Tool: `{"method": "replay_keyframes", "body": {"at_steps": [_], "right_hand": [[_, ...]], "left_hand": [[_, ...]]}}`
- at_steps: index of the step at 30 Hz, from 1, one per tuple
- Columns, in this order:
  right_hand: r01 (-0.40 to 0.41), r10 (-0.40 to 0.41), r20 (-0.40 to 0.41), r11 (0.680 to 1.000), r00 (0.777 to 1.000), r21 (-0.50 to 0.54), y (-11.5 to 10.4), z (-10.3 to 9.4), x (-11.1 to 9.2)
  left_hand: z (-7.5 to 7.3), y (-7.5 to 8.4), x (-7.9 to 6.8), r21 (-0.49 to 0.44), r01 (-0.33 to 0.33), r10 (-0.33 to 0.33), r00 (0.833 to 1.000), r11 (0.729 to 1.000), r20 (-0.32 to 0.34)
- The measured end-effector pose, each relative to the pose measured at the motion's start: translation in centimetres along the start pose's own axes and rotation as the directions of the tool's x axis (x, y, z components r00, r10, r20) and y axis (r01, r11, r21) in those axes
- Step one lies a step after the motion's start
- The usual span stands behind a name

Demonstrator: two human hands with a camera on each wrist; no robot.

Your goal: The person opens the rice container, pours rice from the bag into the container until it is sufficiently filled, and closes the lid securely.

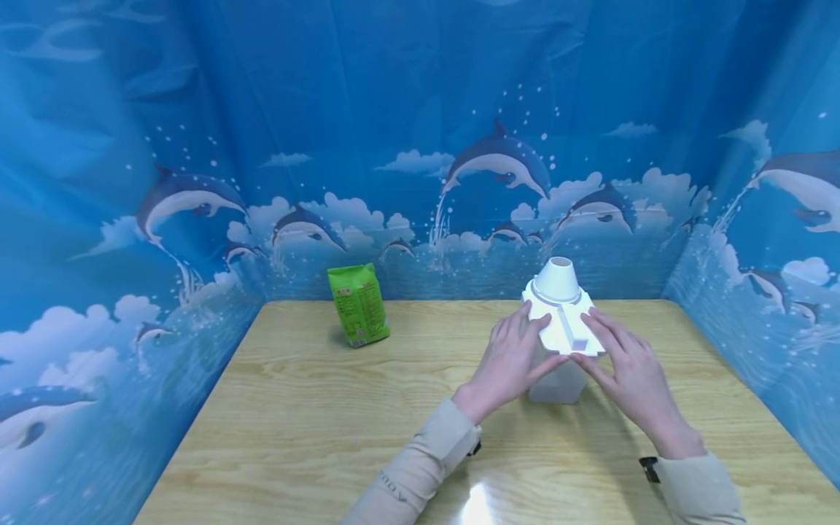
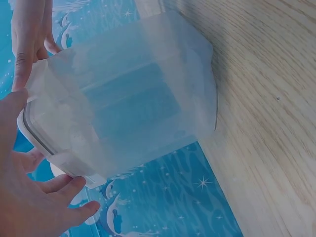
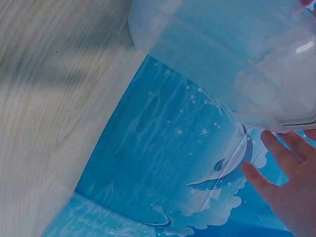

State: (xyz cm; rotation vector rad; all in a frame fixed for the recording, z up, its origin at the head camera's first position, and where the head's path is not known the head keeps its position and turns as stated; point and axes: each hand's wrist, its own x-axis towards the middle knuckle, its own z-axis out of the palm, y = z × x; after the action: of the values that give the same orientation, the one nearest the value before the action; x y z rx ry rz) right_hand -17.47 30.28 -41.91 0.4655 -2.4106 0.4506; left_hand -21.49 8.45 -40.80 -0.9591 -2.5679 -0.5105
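Two-handed, left grip (image 1: pixel 504 357) and right grip (image 1: pixel 633 372) spread, unclenched, touching lid (image 1: pixel 554 332) atop container (image 1: pixel 558 385); take by edges (probably light, stiff).

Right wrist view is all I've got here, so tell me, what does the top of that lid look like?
Observer: In the head view, a white cone with an opening at its tip stands on the lid.
Operator: Where's the left hand, exactly?
Observer: The left hand touches the lid's left side, opposite the right hand.
Operator: Is anything on the table besides the container?
Observer: Yes, a green bag stands left of the container, near the far edge of the table.
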Motion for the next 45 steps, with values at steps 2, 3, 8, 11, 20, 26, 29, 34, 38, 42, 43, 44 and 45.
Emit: {"method": "replay_keyframes", "body": {"at_steps": [2,3,8,11,20,26,29,34,38,42,43,44,45], "right_hand": [[0.006,-0.006,-0.006,1.0,1.0,0.003,-0.1,0.0,0.0],[0.007,-0.007,-0.009,1.0,1.0,0.005,-0.2,0.0,0.1],[0.002,-0.002,-0.008,1.0,1.0,0.011,-0.6,-0.1,0.2],[0.005,-0.005,-0.007,1.0,1.0,0.012,-0.7,0.0,0.2],[0.022,-0.022,-0.015,1.0,1.0,0.014,-0.9,0.3,0.2],[0.035,-0.035,-0.016,0.999,0.999,0.011,-1.2,0.3,0.3],[0.041,-0.041,-0.018,0.999,0.999,0.012,-1.3,0.3,0.3],[0.048,-0.047,-0.023,0.999,0.999,0.023,-1.5,0.4,0.2],[0.059,-0.058,-0.029,0.998,0.998,0.033,-1.7,0.5,0.2],[0.073,-0.072,-0.035,0.997,0.997,0.04,-1.9,0.7,0.3],[0.076,-0.075,-0.035,0.996,0.997,0.039,-1.9,0.7,0.3],[0.079,-0.077,-0.035,0.996,0.996,0.038,-1.9,0.7,0.4],[0.082,-0.081,-0.036,0.996,0.996,0.037,-2.0,0.7,0.4]], "left_hand": [[0.0,-0.1,-0.1,0.002,-0.006,0.006,1.0,1.0,-0.004],[0.0,-0.1,-0.2,0.003,-0.01,0.01,1.0,1.0,-0.006],[-0.1,-0.3,-0.4,0.0,-0.017,0.017,1.0,1.0,-0.014],[-0.2,-0.4,-0.6,-0.005,-0.017,0.017,1.0,1.0,-0.015],[-0.6,-0.8,-1.1,-0.019,-0.001,0.001,1.0,1.0,-0.003],[-0.8,-0.8,-1.4,-0.041,0.011,-0.011,1.0,0.999,0.009],[-0.9,-0.9,-1.6,-0.048,0.019,-0.018,1.0,0.999,0.016],[-1.0,-1.0,-1.9,-0.047,0.024,-0.023,1.0,0.999,0.01],[-1.1,-1.2,-2.2,-0.044,0.027,-0.027,1.0,0.999,0.003],[-1.2,-1.4,-2.5,-0.047,0.03,-0.03,1.0,0.998,-0.002],[-1.2,-1.4,-2.5,-0.048,0.03,-0.031,1.0,0.998,-0.003],[-1.3,-1.4,-2.6,-0.047,0.031,-0.031,0.999,0.998,-0.004],[-1.3,-1.5,-2.7,-0.047,0.032,-0.032,0.999,0.998,-0.005]]}}
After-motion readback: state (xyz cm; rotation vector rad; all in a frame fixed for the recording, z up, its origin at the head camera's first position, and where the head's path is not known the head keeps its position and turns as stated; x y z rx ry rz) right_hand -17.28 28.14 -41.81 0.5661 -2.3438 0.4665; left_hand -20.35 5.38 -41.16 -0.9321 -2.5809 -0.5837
